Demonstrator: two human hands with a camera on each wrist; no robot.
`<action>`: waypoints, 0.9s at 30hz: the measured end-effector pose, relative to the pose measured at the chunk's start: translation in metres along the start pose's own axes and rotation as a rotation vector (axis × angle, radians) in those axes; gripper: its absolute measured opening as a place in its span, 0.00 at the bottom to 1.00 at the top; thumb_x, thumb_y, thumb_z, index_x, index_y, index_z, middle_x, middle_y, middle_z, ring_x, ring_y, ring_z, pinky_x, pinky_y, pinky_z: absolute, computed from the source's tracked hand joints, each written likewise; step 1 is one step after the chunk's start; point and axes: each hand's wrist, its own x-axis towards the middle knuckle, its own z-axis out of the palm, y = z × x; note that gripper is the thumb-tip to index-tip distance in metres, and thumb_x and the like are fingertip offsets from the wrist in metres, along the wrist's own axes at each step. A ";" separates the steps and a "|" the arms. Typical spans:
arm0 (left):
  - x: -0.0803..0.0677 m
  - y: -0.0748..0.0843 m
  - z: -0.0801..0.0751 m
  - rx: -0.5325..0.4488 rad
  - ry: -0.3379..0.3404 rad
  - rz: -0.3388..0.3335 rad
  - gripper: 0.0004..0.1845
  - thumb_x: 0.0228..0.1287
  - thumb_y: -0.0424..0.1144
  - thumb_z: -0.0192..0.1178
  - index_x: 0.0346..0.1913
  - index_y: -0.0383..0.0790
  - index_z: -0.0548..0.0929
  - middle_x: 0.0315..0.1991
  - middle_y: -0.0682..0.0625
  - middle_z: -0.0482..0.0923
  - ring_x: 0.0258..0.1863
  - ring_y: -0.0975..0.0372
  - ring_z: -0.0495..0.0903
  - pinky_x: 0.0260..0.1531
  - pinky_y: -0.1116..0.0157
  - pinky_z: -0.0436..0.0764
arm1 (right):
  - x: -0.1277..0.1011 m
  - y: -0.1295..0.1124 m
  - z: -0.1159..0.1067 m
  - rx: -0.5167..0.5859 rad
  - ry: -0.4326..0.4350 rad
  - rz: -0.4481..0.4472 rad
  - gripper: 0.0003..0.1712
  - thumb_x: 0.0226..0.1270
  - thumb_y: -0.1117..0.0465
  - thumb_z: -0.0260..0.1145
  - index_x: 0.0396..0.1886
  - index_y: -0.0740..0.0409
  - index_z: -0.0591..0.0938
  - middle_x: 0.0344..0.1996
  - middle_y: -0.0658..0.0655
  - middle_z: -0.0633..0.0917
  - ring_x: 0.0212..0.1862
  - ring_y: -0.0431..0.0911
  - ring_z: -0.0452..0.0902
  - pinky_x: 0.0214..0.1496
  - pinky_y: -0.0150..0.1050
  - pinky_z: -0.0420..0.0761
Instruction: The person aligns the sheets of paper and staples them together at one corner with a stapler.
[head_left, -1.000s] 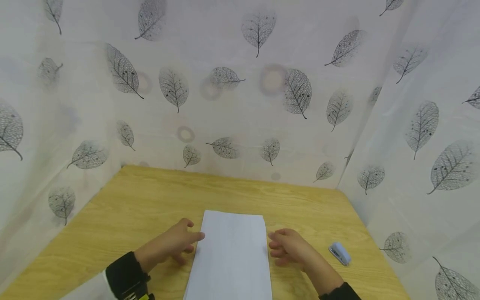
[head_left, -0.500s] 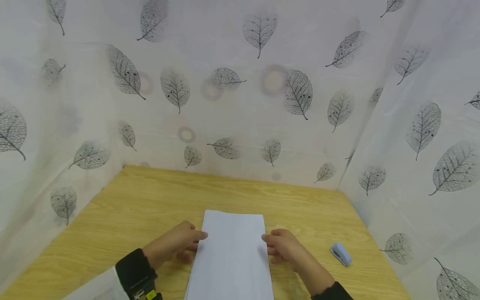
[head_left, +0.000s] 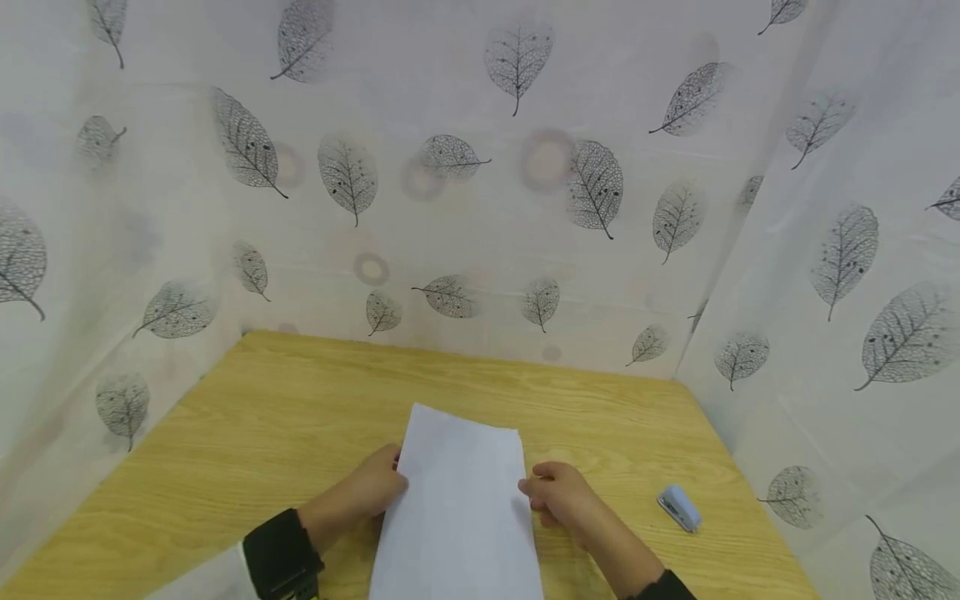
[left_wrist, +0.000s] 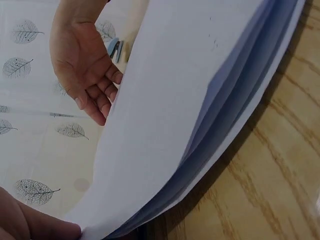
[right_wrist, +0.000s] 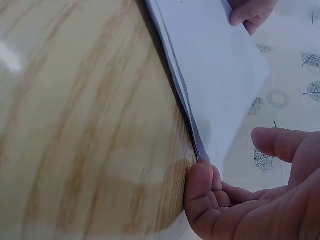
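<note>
A thin stack of white paper sheets [head_left: 457,517] lies lengthwise in front of me, its left side raised and its far edge slanting. My left hand [head_left: 367,487] grips the left edge, thumb on top and fingers underneath. In the left wrist view the sheets [left_wrist: 150,95] bow up from the table and fan slightly apart along that side. At the right edge is my right hand [head_left: 562,493]. In the right wrist view its fingertips [right_wrist: 201,175] touch the side of the stack, while the thumb [right_wrist: 277,142] stays apart from the paper.
A small light-blue stapler [head_left: 680,507] lies on the wood-grain table [head_left: 315,392], to the right of my right hand. White sheeting [head_left: 465,225] with a grey leaf print rises behind the table and along both sides.
My left hand has moved from beside the stack to gripping its left edge, and that side has risen. My right hand has moved left to the right edge. The stapler has stayed put.
</note>
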 end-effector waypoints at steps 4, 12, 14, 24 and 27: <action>-0.006 0.005 0.002 -0.104 0.012 0.037 0.30 0.64 0.22 0.43 0.71 0.18 0.58 0.67 0.24 0.66 0.64 0.36 0.71 0.64 0.38 0.72 | -0.001 0.000 0.001 0.014 0.012 -0.006 0.38 0.73 0.57 0.65 0.69 0.81 0.65 0.44 0.61 0.82 0.39 0.48 0.77 0.40 0.42 0.82; -0.018 0.035 -0.005 -0.116 0.116 0.210 0.27 0.73 0.28 0.40 0.72 0.23 0.56 0.75 0.24 0.54 0.77 0.34 0.52 0.74 0.36 0.50 | -0.012 -0.015 0.005 0.157 0.059 -0.111 0.20 0.79 0.62 0.54 0.62 0.72 0.71 0.44 0.62 0.84 0.41 0.50 0.83 0.43 0.47 0.86; -0.022 0.045 -0.008 -0.144 0.134 0.268 0.24 0.75 0.29 0.40 0.71 0.27 0.58 0.74 0.28 0.58 0.76 0.38 0.57 0.74 0.38 0.55 | -0.019 -0.027 0.005 0.176 0.121 -0.173 0.17 0.81 0.61 0.52 0.61 0.68 0.71 0.46 0.62 0.84 0.44 0.50 0.83 0.44 0.47 0.85; -0.042 0.091 -0.015 -0.182 0.342 0.736 0.06 0.82 0.34 0.43 0.52 0.34 0.64 0.52 0.43 0.67 0.53 0.55 0.68 0.51 0.63 0.69 | -0.046 -0.077 0.004 0.172 0.422 -0.681 0.13 0.84 0.63 0.49 0.60 0.63 0.72 0.55 0.58 0.81 0.56 0.50 0.78 0.55 0.41 0.80; -0.039 0.089 -0.011 -0.225 0.332 0.765 0.08 0.83 0.34 0.43 0.55 0.34 0.63 0.55 0.42 0.66 0.55 0.55 0.67 0.54 0.61 0.68 | -0.043 -0.073 0.009 0.219 0.451 -0.739 0.14 0.84 0.62 0.49 0.61 0.63 0.70 0.55 0.57 0.80 0.56 0.50 0.79 0.54 0.38 0.80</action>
